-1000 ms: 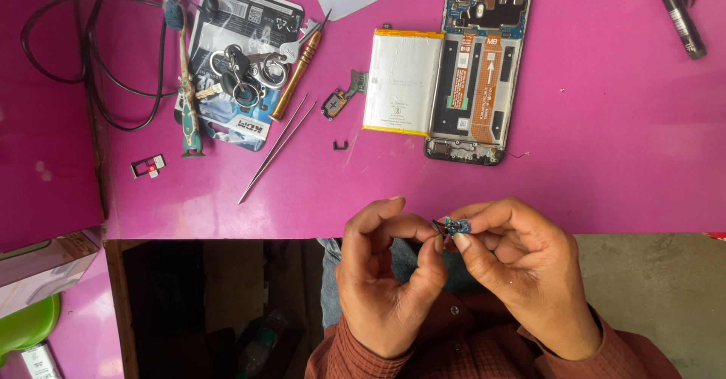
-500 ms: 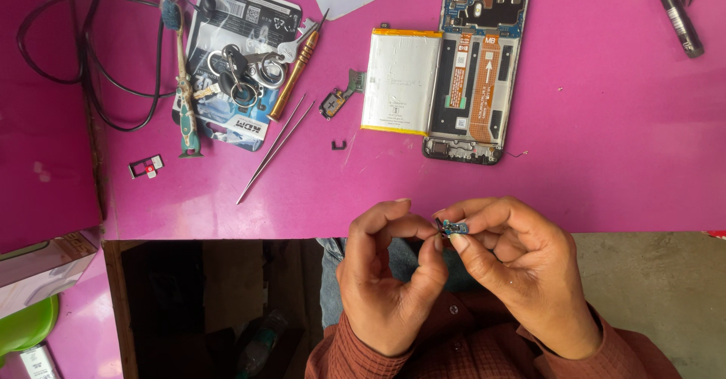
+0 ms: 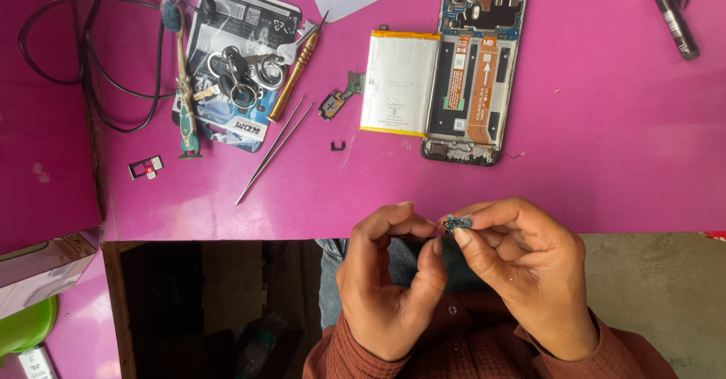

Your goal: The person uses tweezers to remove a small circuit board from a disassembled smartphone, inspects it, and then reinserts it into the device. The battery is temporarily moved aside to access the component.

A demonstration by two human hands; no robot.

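A bright pink worktable (image 3: 620,159) spreads tools and parts within easy reach of a person seated at its near edge. One opened phone (image 3: 473,69) lies face down with its back off, so its boards and orange ribbon are exposed; one silver battery (image 3: 399,82) sits flush against its left side, apparently lifted out. Left of these lie a black cable (image 3: 83,54), a printed card (image 3: 234,61) bearing a bunch of keys (image 3: 246,69), one orange-handled screwdriver (image 3: 296,69), one pair of tweezers (image 3: 274,149) and one small loose part (image 3: 333,105). Below the table edge, the right hand (image 3: 525,273) pinches a tiny blue circuit board (image 3: 457,222) between thumb and fingertips, raised close for inspection. The left hand (image 3: 386,281) curls half-closed beside it, its fingertips near the board; whether they touch it is unclear.
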